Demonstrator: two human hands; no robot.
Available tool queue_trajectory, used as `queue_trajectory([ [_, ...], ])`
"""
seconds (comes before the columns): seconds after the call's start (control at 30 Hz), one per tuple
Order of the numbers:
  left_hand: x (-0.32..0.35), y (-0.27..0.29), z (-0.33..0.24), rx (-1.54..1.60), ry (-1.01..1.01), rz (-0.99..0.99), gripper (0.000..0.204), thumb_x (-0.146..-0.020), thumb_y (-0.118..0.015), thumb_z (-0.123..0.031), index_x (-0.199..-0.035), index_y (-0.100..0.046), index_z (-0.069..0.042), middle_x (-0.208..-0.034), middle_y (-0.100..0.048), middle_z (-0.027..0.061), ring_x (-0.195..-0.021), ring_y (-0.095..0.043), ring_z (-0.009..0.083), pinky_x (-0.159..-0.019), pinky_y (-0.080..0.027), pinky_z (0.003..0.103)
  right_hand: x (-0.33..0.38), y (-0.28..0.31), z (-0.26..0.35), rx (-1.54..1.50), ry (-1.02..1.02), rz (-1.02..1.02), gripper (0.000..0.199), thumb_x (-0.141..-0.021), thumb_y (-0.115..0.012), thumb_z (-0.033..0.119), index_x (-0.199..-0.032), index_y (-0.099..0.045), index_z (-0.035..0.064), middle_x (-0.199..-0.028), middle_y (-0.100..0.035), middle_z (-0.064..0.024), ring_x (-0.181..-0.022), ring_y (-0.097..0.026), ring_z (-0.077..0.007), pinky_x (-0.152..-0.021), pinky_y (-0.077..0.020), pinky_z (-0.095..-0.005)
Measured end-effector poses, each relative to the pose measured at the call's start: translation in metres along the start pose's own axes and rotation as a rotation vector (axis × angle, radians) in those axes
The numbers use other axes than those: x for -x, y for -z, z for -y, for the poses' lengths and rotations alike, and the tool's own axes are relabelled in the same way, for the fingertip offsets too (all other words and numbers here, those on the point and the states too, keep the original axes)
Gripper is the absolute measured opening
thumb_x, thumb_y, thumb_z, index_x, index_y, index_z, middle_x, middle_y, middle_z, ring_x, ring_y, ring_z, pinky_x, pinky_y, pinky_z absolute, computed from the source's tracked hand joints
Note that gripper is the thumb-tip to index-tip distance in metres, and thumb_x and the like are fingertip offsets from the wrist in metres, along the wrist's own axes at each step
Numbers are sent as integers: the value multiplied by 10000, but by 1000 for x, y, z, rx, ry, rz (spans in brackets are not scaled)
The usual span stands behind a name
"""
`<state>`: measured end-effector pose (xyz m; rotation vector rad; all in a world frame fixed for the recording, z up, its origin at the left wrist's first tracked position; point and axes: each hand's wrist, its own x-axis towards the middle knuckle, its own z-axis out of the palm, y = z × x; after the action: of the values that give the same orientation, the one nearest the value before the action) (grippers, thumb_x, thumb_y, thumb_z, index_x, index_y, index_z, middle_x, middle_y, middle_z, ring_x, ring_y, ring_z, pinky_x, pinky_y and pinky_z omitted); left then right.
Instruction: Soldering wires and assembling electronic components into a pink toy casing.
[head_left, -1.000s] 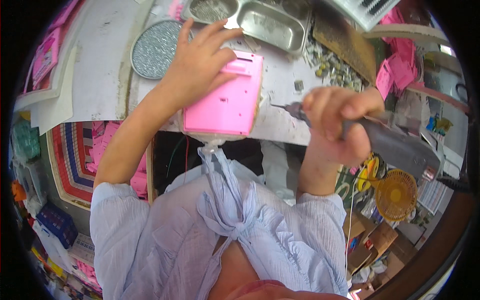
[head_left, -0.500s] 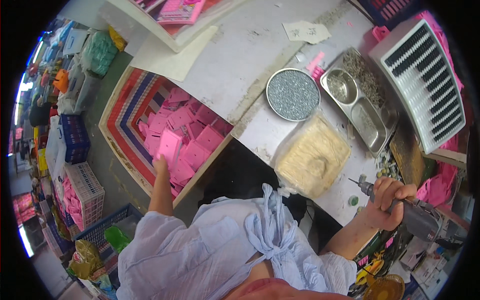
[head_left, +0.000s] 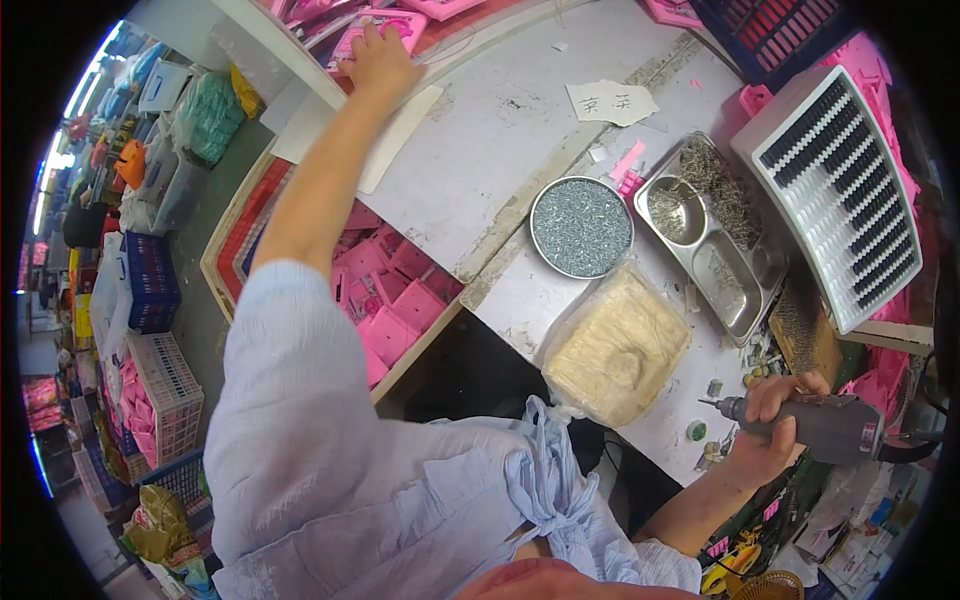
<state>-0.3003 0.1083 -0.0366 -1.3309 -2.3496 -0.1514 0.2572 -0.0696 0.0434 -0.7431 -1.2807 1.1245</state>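
Note:
My left arm stretches up to the far left, where my left hand (head_left: 384, 66) lies over a pink printed plastic piece (head_left: 405, 27) at the edge of a tray. Its fingers are spread and touch the piece; a grip on it does not show. At the lower right, my right hand (head_left: 765, 435) is wrapped around a grey electric screwdriver (head_left: 828, 428), its bit pointing left over the table edge. Below my left forearm, a striped bin (head_left: 238, 235) holds many pink plastic parts (head_left: 405, 310), some hidden by the arm.
On the white table (head_left: 500, 130) stand a round dish of small metal bits (head_left: 582, 228), a bagged yellowish block (head_left: 618, 345) and a steel compartment tray (head_left: 742, 335) with screws. A white rack with black rows (head_left: 840, 200) and a blue crate (head_left: 775, 40) are at the right and back.
My left hand has let go of a pink part in the striped bin and moved up to the far tray. The screwdriver stays in my right hand, now turned more level.

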Motion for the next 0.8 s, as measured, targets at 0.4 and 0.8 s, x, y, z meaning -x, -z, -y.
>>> queue_trajectory([
  [0.4,-158,74,121,-69,-176,14,265,-872,-680,-234,-1035,-757,-39,-973,-738,215,-897,-734,326,-733,-587,448,12,14,8,796,461,-437,707,-905,-720,222,-1457,-364,-41,-1202,-580,-250,-1086,-557,-300,-942,-466,-416],
  [0.8,88,175,-108,1083,-1288,1231,338,-987,-629,-133,-1305,-671,-26,-1003,-715,25,-838,-621,81,-719,-513,255,11,-32,-94,-233,-831,78,427,-1101,-456,319,-1187,-678,-35,-942,-710,-85,-813,-666,-144,-726,-537,-271],
])
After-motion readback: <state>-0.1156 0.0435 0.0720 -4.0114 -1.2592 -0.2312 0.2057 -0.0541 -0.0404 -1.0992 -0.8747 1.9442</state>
